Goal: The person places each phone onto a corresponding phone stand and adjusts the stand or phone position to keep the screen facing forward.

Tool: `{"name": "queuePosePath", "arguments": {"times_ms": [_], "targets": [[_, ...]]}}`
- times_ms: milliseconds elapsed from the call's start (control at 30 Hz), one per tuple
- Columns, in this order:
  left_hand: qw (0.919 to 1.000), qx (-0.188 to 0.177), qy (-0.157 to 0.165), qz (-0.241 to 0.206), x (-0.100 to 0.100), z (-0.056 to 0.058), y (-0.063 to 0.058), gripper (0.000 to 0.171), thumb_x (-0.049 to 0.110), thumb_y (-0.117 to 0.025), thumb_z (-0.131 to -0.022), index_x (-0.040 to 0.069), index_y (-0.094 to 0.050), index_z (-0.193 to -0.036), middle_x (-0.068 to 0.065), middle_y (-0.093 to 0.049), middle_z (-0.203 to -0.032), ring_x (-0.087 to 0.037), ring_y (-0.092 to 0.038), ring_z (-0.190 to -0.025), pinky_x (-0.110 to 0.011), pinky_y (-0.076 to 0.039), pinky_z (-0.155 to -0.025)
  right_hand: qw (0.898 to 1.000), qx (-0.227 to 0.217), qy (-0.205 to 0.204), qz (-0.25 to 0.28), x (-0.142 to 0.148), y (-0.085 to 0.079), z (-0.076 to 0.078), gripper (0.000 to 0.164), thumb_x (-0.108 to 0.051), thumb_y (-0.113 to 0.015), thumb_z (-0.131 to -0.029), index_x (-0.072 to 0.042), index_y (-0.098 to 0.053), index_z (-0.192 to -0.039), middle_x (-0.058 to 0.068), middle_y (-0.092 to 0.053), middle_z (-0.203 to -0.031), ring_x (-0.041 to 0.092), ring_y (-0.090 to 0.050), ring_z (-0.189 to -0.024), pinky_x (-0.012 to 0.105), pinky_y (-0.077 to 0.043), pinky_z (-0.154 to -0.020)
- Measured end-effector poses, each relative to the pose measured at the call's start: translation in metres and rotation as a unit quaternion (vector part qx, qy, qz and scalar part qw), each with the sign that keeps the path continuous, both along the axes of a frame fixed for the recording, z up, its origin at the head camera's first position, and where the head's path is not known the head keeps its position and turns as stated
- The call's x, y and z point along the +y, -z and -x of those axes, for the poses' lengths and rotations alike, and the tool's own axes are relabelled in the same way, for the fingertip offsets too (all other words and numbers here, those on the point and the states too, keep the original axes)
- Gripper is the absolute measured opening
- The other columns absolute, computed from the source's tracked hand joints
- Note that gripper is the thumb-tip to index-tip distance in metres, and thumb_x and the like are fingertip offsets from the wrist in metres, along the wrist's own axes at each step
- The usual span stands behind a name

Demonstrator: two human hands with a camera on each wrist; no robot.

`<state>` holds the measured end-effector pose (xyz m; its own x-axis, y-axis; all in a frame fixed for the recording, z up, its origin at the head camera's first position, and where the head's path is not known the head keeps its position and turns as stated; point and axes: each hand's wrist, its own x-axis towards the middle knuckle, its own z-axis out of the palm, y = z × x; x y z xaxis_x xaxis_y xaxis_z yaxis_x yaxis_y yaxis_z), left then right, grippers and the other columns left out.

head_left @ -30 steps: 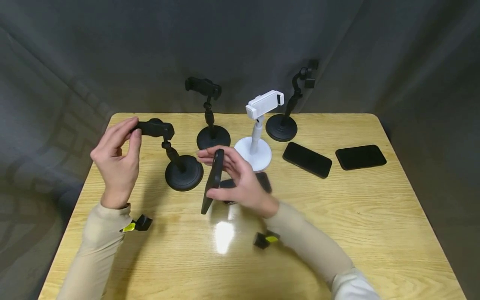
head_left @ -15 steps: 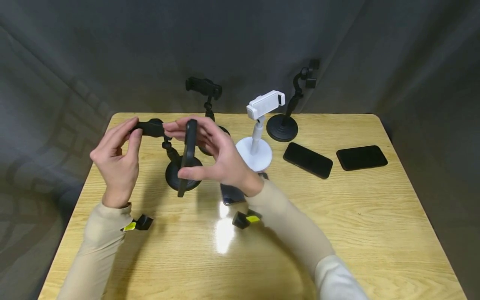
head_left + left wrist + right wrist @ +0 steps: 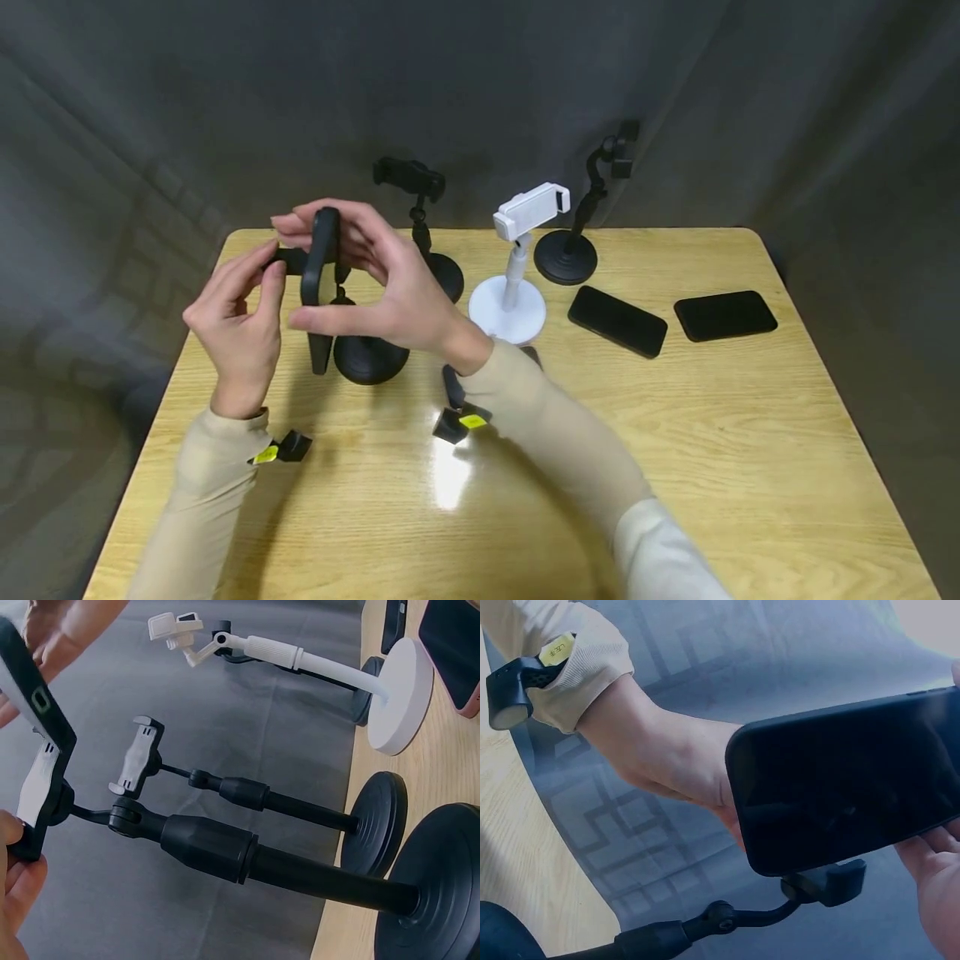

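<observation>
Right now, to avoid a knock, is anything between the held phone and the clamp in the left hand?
Nothing visible stands between the phone and the clamp; the left hand pinches the clamp's outer end. Contact itself is unclear.

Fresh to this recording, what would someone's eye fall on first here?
Probably the raised phone in the right hand, close to the clamp that the left hand pinches on the front-left black stand. Next, the white stand toward the back of the table, the only pale one among four. Two dark phones lying flat on the right also stand out.
</observation>
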<state>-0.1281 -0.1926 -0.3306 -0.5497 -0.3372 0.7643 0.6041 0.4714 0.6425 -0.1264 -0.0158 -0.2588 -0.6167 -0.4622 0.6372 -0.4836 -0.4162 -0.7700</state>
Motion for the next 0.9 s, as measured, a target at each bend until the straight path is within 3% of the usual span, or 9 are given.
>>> {"name": "queuePosePath", "arguments": {"times_ms": [233, 467, 900], "targets": [[0.9999, -0.003, -0.005, 0.012, 0.000, -0.002, -0.002, 0.017, -0.003, -0.067, -0.080, -0.006, -0.073, -0.096, -0.022, -0.070, -0.093, -0.019, -0.065, -0.085, -0.024, -0.054, -0.081, 0.999, 0.007, 0.029, -0.030, -0.007, -0.002, 0.005, 0.068, 0.012, -0.071, -0.067, 0.018, -0.036, -0.126, 0.034, -0.050, -0.127, 0.011, -0.054, -0.114, 0.029, -0.042, -0.101], [0.9993, -0.004, -0.016, 0.035, -0.006, -0.001, 0.002, 0.017, -0.003, -0.070, -0.078, -0.008, -0.072, -0.094, -0.022, -0.070, -0.093, -0.017, -0.065, -0.086, -0.023, -0.054, -0.082, 0.994, -0.001, 0.077, -0.073, -0.013, -0.004, 0.005, 0.067, 0.002, -0.072, -0.070, 0.012, -0.040, -0.128, 0.027, -0.054, -0.127, 0.006, -0.053, -0.112, 0.022, -0.042, -0.098], [0.9988, 0.006, 0.032, 0.036, -0.010, 0.001, 0.003, 0.017, -0.007, -0.069, -0.077, -0.010, -0.071, -0.094, -0.021, -0.070, -0.095, -0.023, -0.065, -0.089, -0.028, -0.054, -0.084, 0.988, -0.028, 0.122, -0.088, -0.017, -0.001, 0.006, 0.066, -0.001, -0.071, -0.073, 0.008, -0.041, -0.130, 0.021, -0.060, -0.119, 0.002, -0.055, -0.103, 0.021, -0.043, -0.096]]}}
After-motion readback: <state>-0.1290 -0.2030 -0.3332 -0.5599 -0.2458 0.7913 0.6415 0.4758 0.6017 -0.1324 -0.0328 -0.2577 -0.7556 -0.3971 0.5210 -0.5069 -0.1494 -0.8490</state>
